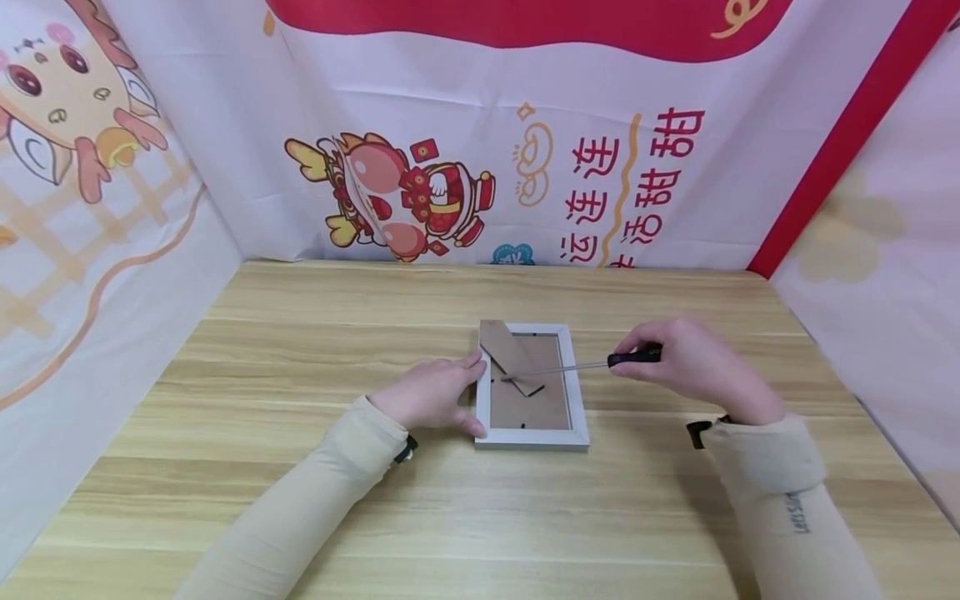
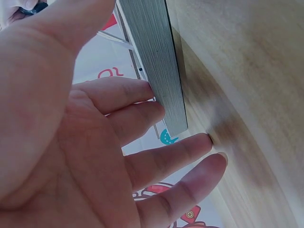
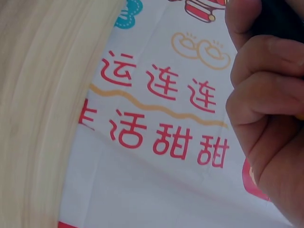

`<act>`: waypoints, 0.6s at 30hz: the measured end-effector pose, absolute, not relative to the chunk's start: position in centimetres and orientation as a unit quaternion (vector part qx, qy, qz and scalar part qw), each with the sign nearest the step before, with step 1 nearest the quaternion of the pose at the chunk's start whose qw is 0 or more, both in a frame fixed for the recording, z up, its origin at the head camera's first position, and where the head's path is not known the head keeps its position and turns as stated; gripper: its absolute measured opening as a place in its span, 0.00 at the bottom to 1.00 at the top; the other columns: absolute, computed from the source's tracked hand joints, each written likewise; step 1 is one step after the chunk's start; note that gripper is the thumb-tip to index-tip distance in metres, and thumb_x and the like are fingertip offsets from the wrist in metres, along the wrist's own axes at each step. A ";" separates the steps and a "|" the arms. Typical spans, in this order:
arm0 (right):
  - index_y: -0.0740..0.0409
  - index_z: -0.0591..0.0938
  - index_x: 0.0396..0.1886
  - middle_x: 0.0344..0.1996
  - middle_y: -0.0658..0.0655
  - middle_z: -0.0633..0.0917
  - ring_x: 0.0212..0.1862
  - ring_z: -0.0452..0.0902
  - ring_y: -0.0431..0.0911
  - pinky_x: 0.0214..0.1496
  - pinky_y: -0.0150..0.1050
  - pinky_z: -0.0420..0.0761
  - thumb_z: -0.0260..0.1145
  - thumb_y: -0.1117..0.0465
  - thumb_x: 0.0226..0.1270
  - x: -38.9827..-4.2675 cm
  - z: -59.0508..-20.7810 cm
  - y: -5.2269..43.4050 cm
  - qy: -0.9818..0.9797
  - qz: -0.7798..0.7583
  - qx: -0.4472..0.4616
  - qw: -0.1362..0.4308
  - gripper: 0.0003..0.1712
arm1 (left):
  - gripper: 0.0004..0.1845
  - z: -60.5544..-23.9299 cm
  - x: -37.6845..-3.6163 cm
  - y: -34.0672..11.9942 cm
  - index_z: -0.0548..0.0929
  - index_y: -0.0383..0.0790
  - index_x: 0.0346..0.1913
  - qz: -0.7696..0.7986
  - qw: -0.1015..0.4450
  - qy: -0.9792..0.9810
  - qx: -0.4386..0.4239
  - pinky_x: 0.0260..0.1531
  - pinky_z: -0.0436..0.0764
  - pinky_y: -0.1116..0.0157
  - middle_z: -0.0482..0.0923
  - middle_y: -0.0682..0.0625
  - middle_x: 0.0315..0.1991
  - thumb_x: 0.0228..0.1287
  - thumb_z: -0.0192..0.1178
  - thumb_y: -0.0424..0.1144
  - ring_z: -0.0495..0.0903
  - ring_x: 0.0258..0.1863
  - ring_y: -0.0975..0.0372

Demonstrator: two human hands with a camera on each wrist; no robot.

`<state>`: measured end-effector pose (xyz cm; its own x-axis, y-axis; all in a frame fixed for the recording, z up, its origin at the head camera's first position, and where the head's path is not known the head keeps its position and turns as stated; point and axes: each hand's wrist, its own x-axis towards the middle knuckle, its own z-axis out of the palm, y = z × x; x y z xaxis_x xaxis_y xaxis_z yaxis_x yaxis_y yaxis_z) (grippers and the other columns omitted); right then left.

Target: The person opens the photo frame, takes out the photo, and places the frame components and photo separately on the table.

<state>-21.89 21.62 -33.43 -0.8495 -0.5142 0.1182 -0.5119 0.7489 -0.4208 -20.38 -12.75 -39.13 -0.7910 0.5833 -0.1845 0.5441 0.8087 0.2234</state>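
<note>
A white picture frame (image 1: 528, 437) lies face down on the table, its brown backing board (image 1: 553, 408) showing. Slanting across that board is a brown stand leg (image 1: 512, 354). My left hand (image 1: 435, 393) is at the frame's left side, thumb near the close corner. In the left wrist view, two fingertips (image 2: 154, 110) touch the frame's grey side edge (image 2: 156, 57), and the other fingers reach past it. My right hand (image 1: 688, 367) grips a screwdriver by its black handle (image 1: 637, 356). Its thin shaft crosses the frame leftward, the tip overlapping the lower part of the stand leg.
Small dark tabs (image 1: 522, 426) sit along the inner edge of the frame. The wood-grain table (image 1: 315, 333) extends around it. Printed cloth (image 1: 450, 75) hangs behind the table and along both sides.
</note>
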 end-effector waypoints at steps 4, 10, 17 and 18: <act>0.48 0.89 0.37 0.29 0.42 0.86 0.32 0.79 0.38 0.38 0.40 0.81 0.78 0.54 0.57 -22.0 -33.8 21.1 0.930 -0.233 -0.283 0.014 0.09 | 0.56 -39.2 -20.4 -12.7 0.61 0.32 0.75 0.085 0.124 0.943 0.297 0.67 0.67 0.55 0.52 0.40 0.76 0.51 0.70 0.64 0.65 0.69 0.47; 0.47 0.89 0.35 0.29 0.42 0.85 0.32 0.79 0.38 0.37 0.39 0.81 0.78 0.55 0.57 -22.1 -34.1 20.7 0.926 -0.244 -0.287 0.021 0.07 | 0.56 -39.3 -20.5 -12.7 0.61 0.33 0.75 0.091 0.131 0.943 0.291 0.67 0.67 0.55 0.52 0.40 0.76 0.50 0.71 0.63 0.65 0.69 0.47; 0.48 0.89 0.36 0.29 0.43 0.85 0.32 0.79 0.39 0.37 0.39 0.81 0.78 0.56 0.57 -22.1 -34.2 20.7 0.927 -0.244 -0.284 0.021 0.08 | 0.57 -39.7 -20.6 -12.6 0.59 0.34 0.75 0.088 0.130 0.945 0.286 0.67 0.66 0.57 0.51 0.40 0.76 0.49 0.71 0.64 0.65 0.69 0.48; 0.48 0.89 0.36 0.29 0.43 0.85 0.32 0.78 0.39 0.37 0.39 0.81 0.78 0.56 0.57 -22.2 -34.2 20.7 0.927 -0.244 -0.284 0.021 0.08 | 0.57 -39.7 -20.6 -12.6 0.60 0.34 0.75 0.090 0.129 0.945 0.286 0.67 0.66 0.57 0.51 0.40 0.76 0.49 0.71 0.63 0.65 0.69 0.48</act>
<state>-22.16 20.68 -34.20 -0.8380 -0.5368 0.0984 -0.5159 0.7203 -0.4638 -20.63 -12.62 -39.67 -0.8036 0.5634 -0.1919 0.5168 0.8204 0.2446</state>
